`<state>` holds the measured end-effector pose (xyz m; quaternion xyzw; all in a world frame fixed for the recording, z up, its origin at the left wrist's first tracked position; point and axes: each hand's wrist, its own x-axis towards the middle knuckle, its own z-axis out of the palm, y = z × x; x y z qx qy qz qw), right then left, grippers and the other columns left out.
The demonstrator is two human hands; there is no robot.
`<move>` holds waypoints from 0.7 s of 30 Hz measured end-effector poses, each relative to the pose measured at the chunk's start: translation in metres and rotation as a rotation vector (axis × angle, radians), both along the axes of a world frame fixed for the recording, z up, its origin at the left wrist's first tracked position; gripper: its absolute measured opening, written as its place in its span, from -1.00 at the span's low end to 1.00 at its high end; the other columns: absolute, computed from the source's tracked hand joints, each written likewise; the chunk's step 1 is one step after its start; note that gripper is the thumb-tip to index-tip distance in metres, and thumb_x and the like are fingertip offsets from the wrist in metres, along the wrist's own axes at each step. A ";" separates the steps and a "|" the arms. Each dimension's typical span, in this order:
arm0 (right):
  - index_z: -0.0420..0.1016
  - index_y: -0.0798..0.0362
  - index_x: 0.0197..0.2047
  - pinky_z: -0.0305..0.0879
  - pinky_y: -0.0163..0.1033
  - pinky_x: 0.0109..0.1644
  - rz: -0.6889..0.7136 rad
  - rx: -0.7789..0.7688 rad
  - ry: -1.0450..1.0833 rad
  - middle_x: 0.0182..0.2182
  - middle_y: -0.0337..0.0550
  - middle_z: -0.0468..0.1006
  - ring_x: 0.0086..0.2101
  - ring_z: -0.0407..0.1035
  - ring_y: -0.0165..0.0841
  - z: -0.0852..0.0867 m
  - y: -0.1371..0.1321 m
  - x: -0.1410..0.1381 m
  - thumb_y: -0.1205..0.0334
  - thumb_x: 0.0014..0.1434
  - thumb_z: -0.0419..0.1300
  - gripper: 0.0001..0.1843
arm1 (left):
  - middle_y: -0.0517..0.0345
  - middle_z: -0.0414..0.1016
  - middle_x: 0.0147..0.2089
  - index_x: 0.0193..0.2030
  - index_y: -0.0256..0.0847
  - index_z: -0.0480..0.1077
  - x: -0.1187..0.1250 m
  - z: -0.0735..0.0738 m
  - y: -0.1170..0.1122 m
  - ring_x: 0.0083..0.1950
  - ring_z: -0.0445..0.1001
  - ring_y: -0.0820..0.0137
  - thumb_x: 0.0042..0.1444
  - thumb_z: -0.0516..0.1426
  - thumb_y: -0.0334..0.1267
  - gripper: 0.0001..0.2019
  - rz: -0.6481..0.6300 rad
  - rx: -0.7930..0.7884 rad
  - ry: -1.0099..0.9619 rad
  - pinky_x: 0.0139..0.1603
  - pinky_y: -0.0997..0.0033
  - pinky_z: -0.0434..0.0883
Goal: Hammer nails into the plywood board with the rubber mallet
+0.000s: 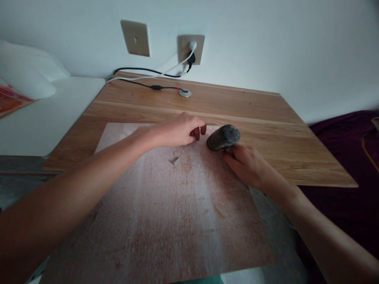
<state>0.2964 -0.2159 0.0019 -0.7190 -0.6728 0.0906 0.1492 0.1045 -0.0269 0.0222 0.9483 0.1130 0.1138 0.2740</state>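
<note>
My right hand (245,161) is wrapped round the handle of a mallet. The dark, scuffed mallet head (222,138) is just above the far right part of a worn wooden board (177,221). To its left, my left hand (185,130) is low over the board's far edge. Its fingers are curled and pressed together; a tiny shiny spot shows at the fingertips, too small to name. On the board nearer to me lies a small pale metal piece, like a nail or screw (175,161). The mallet head and left fingers are apart.
The board rests on a wooden desk (296,150) against a white wall. Cables (142,79) run along the back to a wall socket (199,51) and a round desk grommet (184,93). A white surface (79,102) adjoins at left, dark purple cloth (340,142) at right.
</note>
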 end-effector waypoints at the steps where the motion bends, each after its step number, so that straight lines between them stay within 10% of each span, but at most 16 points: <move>1: 0.47 0.02 -0.24 0.17 -0.20 -0.20 -0.005 0.005 -0.002 -0.28 -0.03 0.66 -0.27 0.55 -0.22 0.000 0.000 0.000 0.22 0.44 0.00 -0.73 | 0.14 0.73 -0.24 -0.13 -0.25 0.61 0.000 0.000 0.000 -0.24 0.67 0.41 0.09 0.16 -0.65 -0.68 0.001 -0.005 -0.001 -0.17 0.46 0.50; 21: 0.45 0.00 -0.24 0.17 -0.19 -0.23 -0.047 0.001 0.009 -0.33 -0.05 0.65 -0.31 0.56 -0.22 0.002 0.000 -0.003 0.20 0.42 0.02 -0.76 | 0.13 0.67 -0.29 -0.07 -0.27 0.64 0.003 -0.009 0.002 -0.30 0.58 0.39 0.09 0.17 -0.60 -0.66 0.002 0.078 -0.015 -0.19 0.40 0.41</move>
